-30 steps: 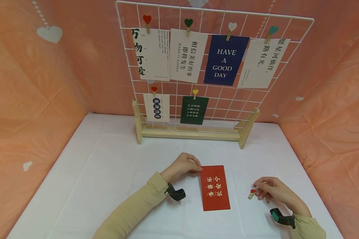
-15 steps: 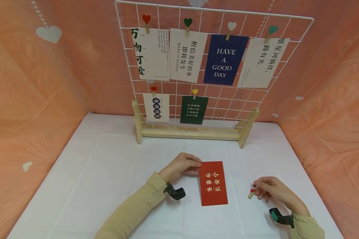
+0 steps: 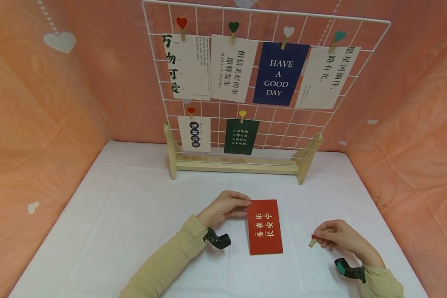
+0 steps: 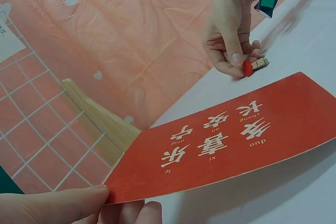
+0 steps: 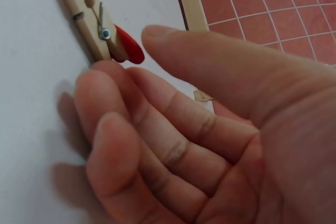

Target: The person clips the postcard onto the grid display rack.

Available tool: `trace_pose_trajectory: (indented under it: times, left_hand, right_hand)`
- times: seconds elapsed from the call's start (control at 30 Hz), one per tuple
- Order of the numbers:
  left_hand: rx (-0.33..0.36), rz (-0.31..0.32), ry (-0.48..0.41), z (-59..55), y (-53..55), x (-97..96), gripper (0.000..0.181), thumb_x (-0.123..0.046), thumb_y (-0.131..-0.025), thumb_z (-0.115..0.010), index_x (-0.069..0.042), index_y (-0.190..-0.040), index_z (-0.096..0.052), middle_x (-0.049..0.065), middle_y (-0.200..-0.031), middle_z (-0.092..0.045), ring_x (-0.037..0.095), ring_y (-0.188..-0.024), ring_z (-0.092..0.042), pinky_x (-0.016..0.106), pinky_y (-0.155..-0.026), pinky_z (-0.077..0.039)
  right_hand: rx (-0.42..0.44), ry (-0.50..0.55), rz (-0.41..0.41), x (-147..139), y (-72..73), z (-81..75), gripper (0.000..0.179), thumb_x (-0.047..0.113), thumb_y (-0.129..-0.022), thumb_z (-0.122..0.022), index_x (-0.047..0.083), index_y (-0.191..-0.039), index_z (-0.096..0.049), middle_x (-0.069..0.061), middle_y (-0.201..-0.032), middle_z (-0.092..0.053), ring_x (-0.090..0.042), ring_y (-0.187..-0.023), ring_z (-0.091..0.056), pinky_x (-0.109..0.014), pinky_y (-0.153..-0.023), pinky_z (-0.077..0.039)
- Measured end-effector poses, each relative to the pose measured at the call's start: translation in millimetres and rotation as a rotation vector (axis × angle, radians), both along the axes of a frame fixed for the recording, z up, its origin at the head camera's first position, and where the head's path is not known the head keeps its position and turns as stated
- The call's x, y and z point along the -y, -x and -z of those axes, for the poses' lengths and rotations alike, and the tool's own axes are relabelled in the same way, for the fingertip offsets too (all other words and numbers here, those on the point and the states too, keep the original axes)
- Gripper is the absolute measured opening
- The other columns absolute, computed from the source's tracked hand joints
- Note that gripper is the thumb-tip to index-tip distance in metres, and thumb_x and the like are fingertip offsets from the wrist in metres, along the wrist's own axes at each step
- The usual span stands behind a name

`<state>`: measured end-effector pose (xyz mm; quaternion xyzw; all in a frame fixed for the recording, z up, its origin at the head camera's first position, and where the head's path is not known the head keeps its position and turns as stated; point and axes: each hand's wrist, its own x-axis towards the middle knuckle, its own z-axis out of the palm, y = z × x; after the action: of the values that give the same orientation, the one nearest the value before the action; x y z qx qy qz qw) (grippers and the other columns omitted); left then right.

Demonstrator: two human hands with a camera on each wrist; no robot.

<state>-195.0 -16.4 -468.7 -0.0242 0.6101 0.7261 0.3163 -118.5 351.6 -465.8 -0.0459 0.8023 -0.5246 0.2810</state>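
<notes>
My left hand (image 3: 227,207) pinches the top left corner of a red card (image 3: 265,244) with gold lettering. In the left wrist view, that thumb lies over the corner, fingers beneath, and the card (image 4: 226,140) slants over the white cloth with a shadow under it. My right hand (image 3: 344,240) is low over the table at the right, beside a small wooden clothespin (image 3: 312,244) with a red heart. Close up in the right wrist view, the clothespin (image 5: 92,22) has its handle end right at the curled fingertips, and the thumb is just off the heart.
Behind the hands stands a white wire grid (image 3: 279,124) on a wooden base (image 3: 238,167). Several cards, including a blue card (image 3: 281,74) and a green card (image 3: 241,137), hang from it on heart clothespins. Orange-pink cloth walls (image 3: 41,124) enclose the white-covered table (image 3: 115,198).
The left hand has shifted the red card a little away from me and slightly left. The right hand has edged left, closer to the clothespin, which stays in about the same place.
</notes>
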Motion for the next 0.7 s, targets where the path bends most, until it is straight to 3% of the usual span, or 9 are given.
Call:
trace_pose_trajectory:
  times: [0.7]
  left_hand:
    - [-0.003, -0.006, 0.0, 0.2, -0.6, 1.1, 0.02, -0.006, -0.087, -0.07, 0.003, -0.105, -0.068, 0.016, -0.097, -0.069, 0.022, -0.084, -0.069, 0.035, -0.078, -0.057]
  right_hand:
    - [0.006, -0.009, -0.001, 1.5, 0.0, -0.3, 0.026, 0.014, -0.094, -0.062, -0.011, -0.102, -0.064, -0.012, -0.079, -0.066, -0.014, -0.066, -0.059, -0.025, -0.054, -0.052]
